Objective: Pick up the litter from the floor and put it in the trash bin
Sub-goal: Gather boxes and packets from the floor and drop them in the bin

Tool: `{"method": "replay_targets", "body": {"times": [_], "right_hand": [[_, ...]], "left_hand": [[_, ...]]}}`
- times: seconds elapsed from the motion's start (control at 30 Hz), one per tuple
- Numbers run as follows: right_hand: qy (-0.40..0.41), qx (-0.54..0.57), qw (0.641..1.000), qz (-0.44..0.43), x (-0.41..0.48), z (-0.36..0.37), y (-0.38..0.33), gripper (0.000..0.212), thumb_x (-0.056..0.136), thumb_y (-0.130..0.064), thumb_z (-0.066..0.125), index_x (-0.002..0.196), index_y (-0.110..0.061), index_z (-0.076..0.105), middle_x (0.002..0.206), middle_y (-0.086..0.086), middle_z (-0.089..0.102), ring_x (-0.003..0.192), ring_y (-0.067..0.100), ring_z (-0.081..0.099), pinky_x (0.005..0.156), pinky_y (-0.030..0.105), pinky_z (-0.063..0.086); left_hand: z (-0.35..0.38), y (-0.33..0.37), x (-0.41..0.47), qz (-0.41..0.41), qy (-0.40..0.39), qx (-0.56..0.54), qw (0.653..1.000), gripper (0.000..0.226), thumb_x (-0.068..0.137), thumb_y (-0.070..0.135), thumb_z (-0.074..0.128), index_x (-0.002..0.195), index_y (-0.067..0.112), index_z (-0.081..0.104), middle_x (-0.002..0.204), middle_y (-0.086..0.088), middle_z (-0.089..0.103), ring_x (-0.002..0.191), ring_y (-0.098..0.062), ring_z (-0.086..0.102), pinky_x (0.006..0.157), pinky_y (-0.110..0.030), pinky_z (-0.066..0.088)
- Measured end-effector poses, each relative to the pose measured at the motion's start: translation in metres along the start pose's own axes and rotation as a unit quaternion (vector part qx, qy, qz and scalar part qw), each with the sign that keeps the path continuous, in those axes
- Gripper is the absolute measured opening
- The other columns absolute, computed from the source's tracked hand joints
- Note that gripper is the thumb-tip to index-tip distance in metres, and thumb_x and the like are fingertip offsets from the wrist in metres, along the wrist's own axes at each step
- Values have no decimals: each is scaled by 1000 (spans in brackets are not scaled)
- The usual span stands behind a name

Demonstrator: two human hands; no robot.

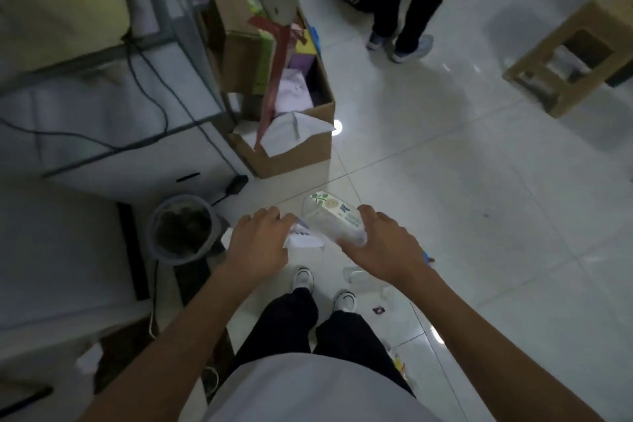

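White floor tiles (479, 216) spread below me; right of the trash bin (153, 233), my left hand (258, 243) clutches crumpled paper (305, 239), and my right hand (383, 245) grips a leaf-printed tissue pack (330, 221).

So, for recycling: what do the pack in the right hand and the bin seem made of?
The pack in the right hand looks like glossy printed plastic film or coated card; blur hides which. The bin seems matte grey plastic, given its smooth rim.
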State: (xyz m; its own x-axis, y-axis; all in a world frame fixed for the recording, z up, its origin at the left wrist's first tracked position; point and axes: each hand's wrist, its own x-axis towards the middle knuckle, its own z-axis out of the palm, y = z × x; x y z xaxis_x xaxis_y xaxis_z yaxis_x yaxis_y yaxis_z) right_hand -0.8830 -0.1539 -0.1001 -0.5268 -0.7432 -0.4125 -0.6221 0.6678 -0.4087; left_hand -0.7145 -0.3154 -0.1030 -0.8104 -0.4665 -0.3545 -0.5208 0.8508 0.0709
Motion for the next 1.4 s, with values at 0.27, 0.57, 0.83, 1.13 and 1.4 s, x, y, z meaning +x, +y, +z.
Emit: {"method": "replay_targets", "body": {"times": [0.27,0.57,0.83,1.13,1.4], "right_hand": [[-49,-59,987,-145,18,24,-53,55,80,-63,55,117,-25,40,101,0,57,80,25,60,63,34,51],[-106,-110,954,-257,10,62,-134,58,80,-62,57,124,-28,38,107,1,55,86,27,58,66,34,43],[-128,-143,929,-316,12,92,-211,63,79,-65,58,126,-29,38,109,1,55,91,27,59,71,35,47],[-122,-172,932,-296,16,133,-297,62,80,-65,57,126,-29,37,110,-1,54,81,18,47,68,33,42],[-104,-137,956,-237,28,166,-338,63,81,-64,57,128,-27,37,108,1,54,84,20,50,69,34,43]], "left_hand": [[36,-25,-87,-174,11,-50,984,45,73,28,70,116,21,59,105,-4,60,91,-26,59,73,-39,51],[47,-53,-167,-304,32,-116,945,54,73,21,68,126,22,57,108,-5,59,95,-26,56,77,-40,49],[52,-100,-207,-368,50,-152,916,47,83,39,65,126,22,54,113,-4,56,101,-22,55,81,-35,48],[67,-195,-233,-346,26,-165,923,46,86,31,59,130,23,49,119,0,55,106,-19,55,82,-31,43],[85,-269,-235,-330,2,-201,922,41,85,30,60,123,17,54,111,-6,59,95,-21,58,76,-35,50]]}}
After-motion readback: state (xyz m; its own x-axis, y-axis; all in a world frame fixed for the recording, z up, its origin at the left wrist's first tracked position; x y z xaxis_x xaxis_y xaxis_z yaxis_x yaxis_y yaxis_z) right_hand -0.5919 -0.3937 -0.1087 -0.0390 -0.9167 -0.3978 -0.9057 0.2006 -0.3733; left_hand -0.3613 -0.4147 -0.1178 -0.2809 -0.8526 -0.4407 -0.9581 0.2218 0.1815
